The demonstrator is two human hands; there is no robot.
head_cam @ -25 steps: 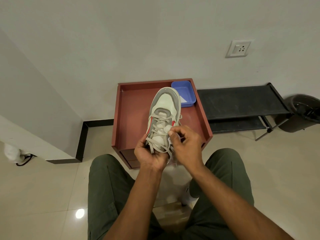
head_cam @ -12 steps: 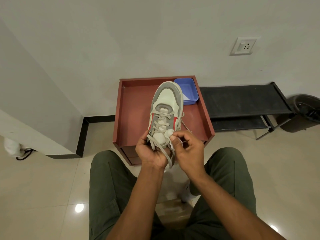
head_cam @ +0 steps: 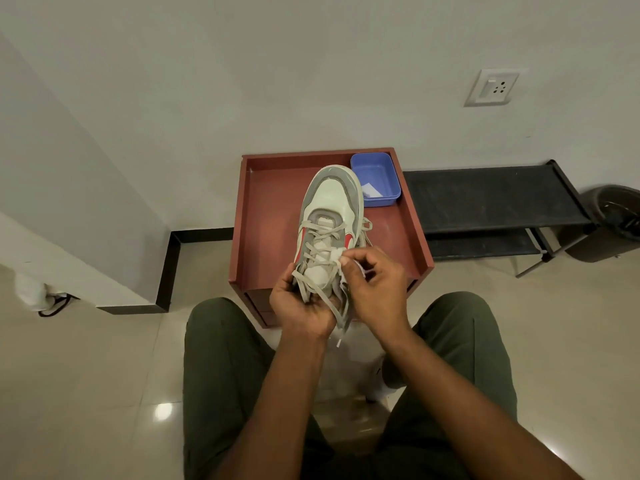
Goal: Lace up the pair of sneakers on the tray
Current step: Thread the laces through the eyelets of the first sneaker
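Right hand (head_cam: 375, 289) pinching the flat beige lace (head_cam: 323, 301) beside the tongue; left hand (head_cam: 299, 306) cupping the heel of one smooth cream-and-grey sneaker (head_cam: 332, 209), held above the square red-brown tray (head_cam: 270, 209); one glossy blue tub (head_cam: 375, 178) in its corner.

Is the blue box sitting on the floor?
No, the blue box sits in the far right corner of the red tray, just past the toe of the sneaker.
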